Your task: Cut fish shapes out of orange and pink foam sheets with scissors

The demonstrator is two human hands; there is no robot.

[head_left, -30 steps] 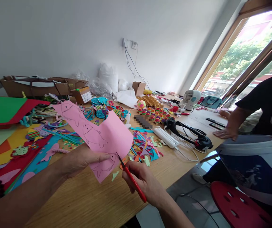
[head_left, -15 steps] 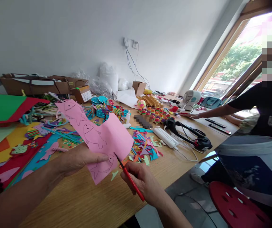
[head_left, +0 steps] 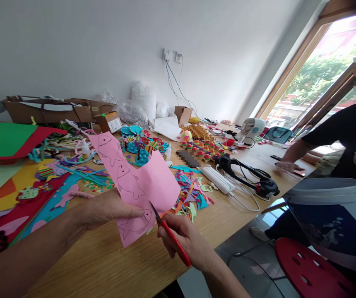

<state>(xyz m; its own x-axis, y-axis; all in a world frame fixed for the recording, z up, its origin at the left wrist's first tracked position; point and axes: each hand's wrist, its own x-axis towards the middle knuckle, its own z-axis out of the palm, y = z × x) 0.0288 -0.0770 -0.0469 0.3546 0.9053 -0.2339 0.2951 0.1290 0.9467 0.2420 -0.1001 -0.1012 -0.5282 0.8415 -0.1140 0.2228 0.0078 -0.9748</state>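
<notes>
Pink sheet (head_left: 162,182) with fish outlines (head_left: 125,182), centre of frame, above the surface (head_left: 103,260); left hand (head_left: 112,210) pinches it, thumb on top; right hand (head_left: 184,236) wrapped round red-handled scissors (head_left: 174,241), blades (head_left: 155,211) by the lowest fish (head_left: 134,225); cutting seems in hand; next move likely calls for a steady sheet, blades off the outline; scraps (head_left: 193,188) beyond, right of centre.

The pink sheet (head_left: 161,182) looks to me like smooth, matt paper, and the scissors (head_left: 174,240) at its lower right have glossy red plastic handles and dark metal blades. Beneath the sheet, the counter (head_left: 103,263) is grained wood; beyond the sheet are matt cardboard boxes (head_left: 22,114) and crinkled, shiny plastic bags (head_left: 142,99).
</notes>
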